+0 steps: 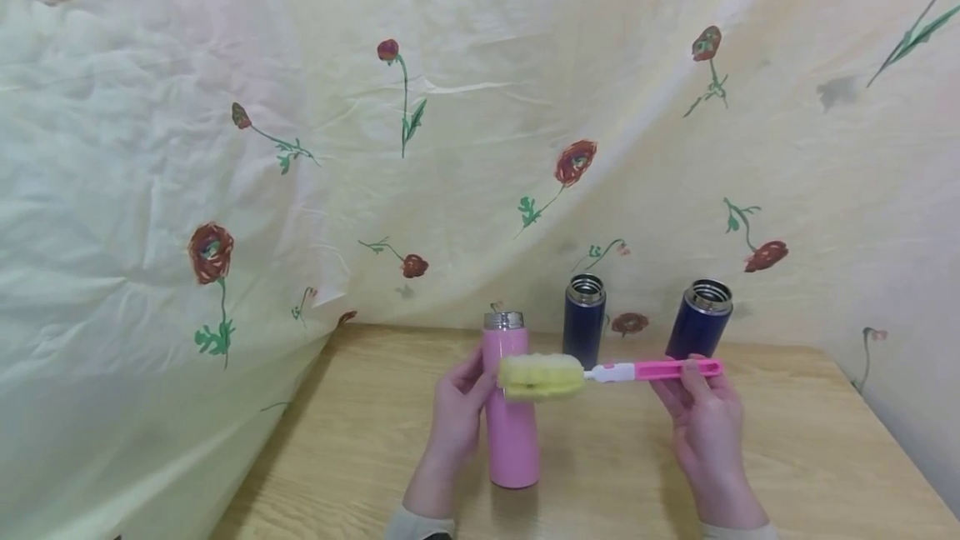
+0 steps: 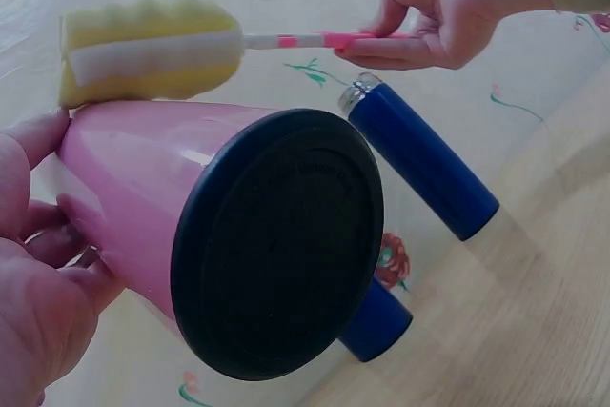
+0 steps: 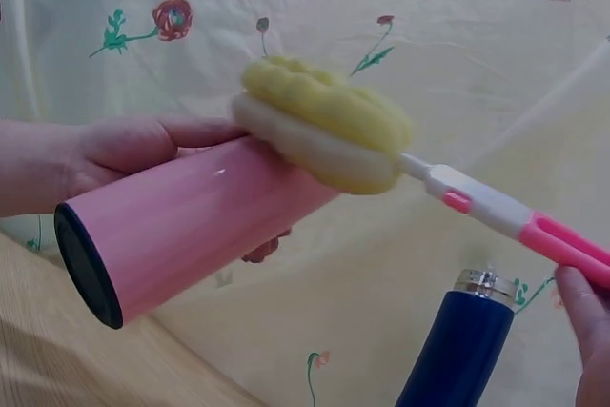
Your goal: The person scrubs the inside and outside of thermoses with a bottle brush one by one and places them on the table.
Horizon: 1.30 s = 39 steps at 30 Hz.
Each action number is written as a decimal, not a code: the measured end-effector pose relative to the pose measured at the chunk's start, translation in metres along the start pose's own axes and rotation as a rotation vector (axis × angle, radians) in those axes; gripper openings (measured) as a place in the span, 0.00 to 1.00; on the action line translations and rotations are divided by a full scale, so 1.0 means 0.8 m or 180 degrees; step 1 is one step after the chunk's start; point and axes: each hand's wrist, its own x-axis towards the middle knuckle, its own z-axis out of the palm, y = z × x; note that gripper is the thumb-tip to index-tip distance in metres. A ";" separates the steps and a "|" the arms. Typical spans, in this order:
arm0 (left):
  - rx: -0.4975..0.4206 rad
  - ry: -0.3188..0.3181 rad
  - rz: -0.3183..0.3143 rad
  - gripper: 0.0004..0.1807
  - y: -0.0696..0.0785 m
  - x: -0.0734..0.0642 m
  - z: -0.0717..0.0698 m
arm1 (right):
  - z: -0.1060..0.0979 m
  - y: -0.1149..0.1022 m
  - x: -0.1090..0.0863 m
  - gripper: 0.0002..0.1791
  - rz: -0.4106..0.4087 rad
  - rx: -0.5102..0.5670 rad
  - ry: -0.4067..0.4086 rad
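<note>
My left hand (image 1: 459,407) grips a pink thermos bottle (image 1: 513,440) around its upper part. The bottle is lidless, with a bare metal neck, and its black base (image 2: 281,245) faces the left wrist camera. My right hand (image 1: 708,423) holds a bottle brush by its pink handle (image 1: 660,369), thumb on top. The brush's yellow and white sponge head (image 1: 542,377) lies across the front of the pink bottle in the head view, near the left thumb. Whether the sponge touches the bottle I cannot tell.
Two dark blue bottles without lids stand at the back of the wooden table (image 1: 360,423): one (image 1: 583,323) behind the brush, the other (image 1: 699,322) behind my right hand. A flowered cloth (image 1: 465,190) hangs behind the table and along its left side.
</note>
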 end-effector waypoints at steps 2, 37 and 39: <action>-0.0065 0.0043 0.0032 0.32 0.001 0.002 -0.001 | -0.002 0.001 0.002 0.03 0.0055 -0.0240 -0.0144; -0.0236 -0.0334 0.0103 0.31 -0.004 0.001 -0.002 | -0.022 -0.005 0.013 0.06 0.0230 -0.0466 -0.0610; -0.0213 -0.0412 0.0135 0.31 -0.004 0.000 -0.002 | -0.020 -0.006 0.012 0.05 0.0243 -0.0229 -0.0521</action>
